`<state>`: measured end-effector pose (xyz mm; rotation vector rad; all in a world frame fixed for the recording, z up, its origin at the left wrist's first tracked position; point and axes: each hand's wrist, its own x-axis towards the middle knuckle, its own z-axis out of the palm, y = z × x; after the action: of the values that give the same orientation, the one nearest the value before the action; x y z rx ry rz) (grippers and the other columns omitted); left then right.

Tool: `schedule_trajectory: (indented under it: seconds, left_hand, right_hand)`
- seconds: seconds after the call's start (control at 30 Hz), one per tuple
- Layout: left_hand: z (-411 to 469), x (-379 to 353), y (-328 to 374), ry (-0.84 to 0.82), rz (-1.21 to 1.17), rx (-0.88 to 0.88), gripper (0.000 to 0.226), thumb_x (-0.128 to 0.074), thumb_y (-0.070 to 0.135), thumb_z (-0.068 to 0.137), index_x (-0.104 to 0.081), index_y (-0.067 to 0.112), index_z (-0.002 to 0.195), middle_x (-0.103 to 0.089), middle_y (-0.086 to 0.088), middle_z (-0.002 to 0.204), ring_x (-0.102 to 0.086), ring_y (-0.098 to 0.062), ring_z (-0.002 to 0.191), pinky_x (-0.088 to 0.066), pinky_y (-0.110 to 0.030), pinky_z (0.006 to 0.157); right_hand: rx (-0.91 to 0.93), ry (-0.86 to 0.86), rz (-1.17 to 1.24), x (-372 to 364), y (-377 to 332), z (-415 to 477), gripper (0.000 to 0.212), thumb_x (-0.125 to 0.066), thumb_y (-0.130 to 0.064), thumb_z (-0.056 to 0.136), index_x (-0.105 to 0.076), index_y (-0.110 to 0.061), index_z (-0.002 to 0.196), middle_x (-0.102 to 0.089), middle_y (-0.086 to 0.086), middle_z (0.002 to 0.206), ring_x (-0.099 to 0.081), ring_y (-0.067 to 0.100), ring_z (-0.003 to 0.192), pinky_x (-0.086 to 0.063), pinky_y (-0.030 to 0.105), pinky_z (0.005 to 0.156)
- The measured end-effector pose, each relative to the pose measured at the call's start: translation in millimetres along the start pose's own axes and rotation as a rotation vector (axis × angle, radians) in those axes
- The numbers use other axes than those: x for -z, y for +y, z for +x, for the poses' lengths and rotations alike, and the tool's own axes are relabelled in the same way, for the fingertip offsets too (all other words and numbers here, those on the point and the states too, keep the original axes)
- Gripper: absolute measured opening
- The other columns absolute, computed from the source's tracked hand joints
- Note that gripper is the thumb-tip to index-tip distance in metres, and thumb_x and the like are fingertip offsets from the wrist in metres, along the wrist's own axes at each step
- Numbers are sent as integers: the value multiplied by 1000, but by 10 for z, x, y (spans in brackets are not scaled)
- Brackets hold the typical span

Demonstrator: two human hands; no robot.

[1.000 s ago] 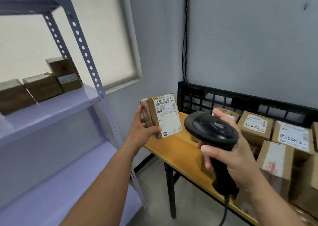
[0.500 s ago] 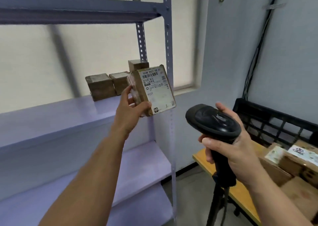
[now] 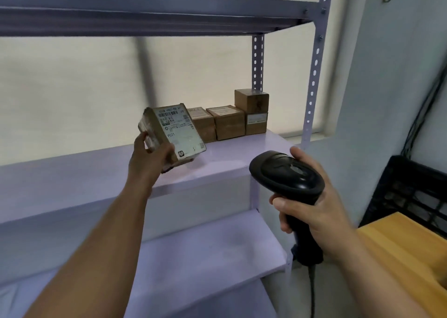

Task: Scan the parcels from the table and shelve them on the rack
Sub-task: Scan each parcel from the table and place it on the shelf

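- Left hand grips the labelled parcel from below, tilted above the middle shelf.
- Right hand wraps the scanner, four o'clock of the parcel.
- Rack fills the view.
- Table corner, far four o'clock.
- Shelved boxes at the parcel's two o'clock.

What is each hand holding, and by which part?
The left hand grips a labelled parcel by its lower left end, thumb on the label side. The right hand grips the black scanner by its handle.
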<state>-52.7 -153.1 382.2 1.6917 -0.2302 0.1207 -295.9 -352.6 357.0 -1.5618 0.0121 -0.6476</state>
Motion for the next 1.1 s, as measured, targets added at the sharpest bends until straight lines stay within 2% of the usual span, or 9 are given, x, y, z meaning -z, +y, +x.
schedule_trajectory:
  seconds: [0.13, 0.23, 0.33, 0.37, 0.43, 0.53, 0.7, 1.0, 1.1]
  left_hand:
    - [282, 125, -119, -5, 118, -6, 77, -60, 36, 81, -24, 40, 149, -55, -3, 134, -58, -26, 107, -53, -43, 92]
    - [492, 154, -204, 29, 250, -20, 67, -49, 34, 96, -14, 41, 153, -50, -8, 143, -51, -30, 118, -39, -30, 92]
    - [696, 155, -265, 21, 402, -93, 45, -36, 37, 102, -36, 29, 146, -53, -11, 140, -48, -34, 125, -35, -34, 94]
    - [753, 149, -279, -5, 443, -107, 43, -37, 41, 101, -43, 26, 141, -54, -12, 138, -48, -33, 124, -36, -35, 96]
    - [865, 145, -333, -73, 501, -119, 49, -48, 48, 96, -45, 25, 139, -54, -9, 137, -50, -32, 123, -38, -37, 99]
    - [1039, 157, -422, -90, 531, -139, 57, -62, 32, 90, -40, 27, 143, -54, -7, 138, -50, -30, 124, -39, -36, 100]
    - [1373, 94, -469, -50, 517, -135, 55, -59, 18, 89, -44, 26, 142, -55, -8, 136, -50, -29, 123, -38, -34, 100]
    - [1790, -131, -445, -102, 499, -113, 56, -57, 15, 90, -43, 23, 143, -54, -7, 138, -48, -29, 125, -36, -32, 101]
    - [1851, -161, -457, -108, 473, -116, 55, -58, 15, 89, -43, 23, 142, -54, -8, 136, -48, -29, 124, -39, -35, 105]
  right_hand:
    - [-6, -13, -27, -251, 140, 193, 87, -72, 12, 76, -51, -56, 126, -65, 14, 106, -56, 31, 50, -52, 36, 50]
    - [-13, -22, -21, -414, 240, 321, 88, -71, 13, 76, -52, -59, 123, -65, 15, 103, -57, 31, 51, -52, 37, 51]
    - [-20, -40, -15, -569, 338, 445, 88, -72, 12, 76, -52, -61, 121, -64, 19, 104, -57, 32, 51, -52, 37, 51]
    - [-24, -45, -16, -611, 367, 483, 89, -72, 12, 76, -52, -61, 121, -64, 19, 105, -57, 31, 51, -52, 37, 51]
    - [-34, -50, -19, -673, 416, 552, 89, -72, 13, 76, -52, -61, 121, -64, 19, 104, -57, 31, 50, -52, 37, 51]
    - [-46, -49, -34, -721, 459, 657, 89, -72, 14, 76, -51, -59, 123, -64, 20, 104, -57, 30, 51, -52, 35, 51]
    - [-54, -39, -54, -755, 492, 841, 89, -71, 14, 76, -52, -61, 121, -65, 18, 103, -57, 29, 51, -52, 34, 52]
    - [-79, -13, -53, -635, 601, 980, 91, -72, 14, 73, -54, -62, 120, -69, 16, 88, -55, 31, 49, -51, 36, 51]
    - [-84, 10, -65, -554, 617, 976, 90, -73, 12, 71, -54, -61, 121, -68, 16, 91, -56, 31, 49, -52, 35, 50]
